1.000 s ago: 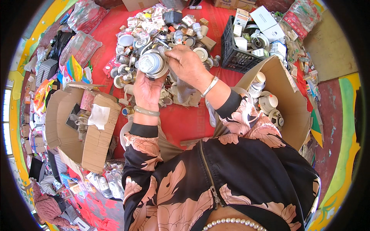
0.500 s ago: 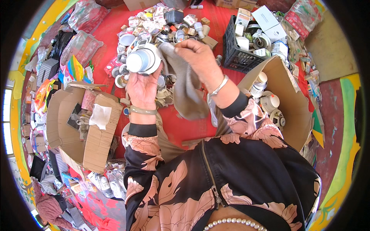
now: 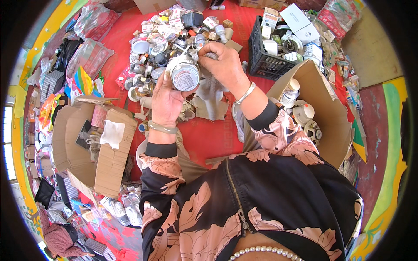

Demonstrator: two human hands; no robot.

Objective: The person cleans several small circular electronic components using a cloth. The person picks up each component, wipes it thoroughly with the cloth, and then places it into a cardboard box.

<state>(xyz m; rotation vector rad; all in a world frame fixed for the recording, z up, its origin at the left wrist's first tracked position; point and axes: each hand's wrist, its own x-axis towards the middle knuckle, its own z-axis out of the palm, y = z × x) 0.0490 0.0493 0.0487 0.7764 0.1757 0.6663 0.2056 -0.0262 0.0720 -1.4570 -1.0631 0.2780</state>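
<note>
My left hand (image 3: pixel 167 103) grips a round white downlight (image 3: pixel 186 78) by its side, and the light's round labelled face is turned up toward me. Pinched in my right hand (image 3: pixel 223 63) is a grey-brown cloth (image 3: pixel 210 93). It hangs down below my fingers, and its upper part is bunched against the right edge of the light. The fingertips of my right hand are close beside that rim. Just beyond both hands lies a heap of loose lamps and small boxes (image 3: pixel 174 32).
An open cardboard box (image 3: pixel 337 119) with several white lamps stands on the right. Behind it is a black plastic crate (image 3: pixel 272 65) of boxes and fittings. Another open carton (image 3: pixel 72 137) sits on the left. Red cloth (image 3: pixel 196 145) covers the floor between my legs.
The downlight has turned in my left hand, so its labelled face now shows instead of the pale cup-like one. The cloth has swung and gathered into a narrower hanging shape beside it.
</note>
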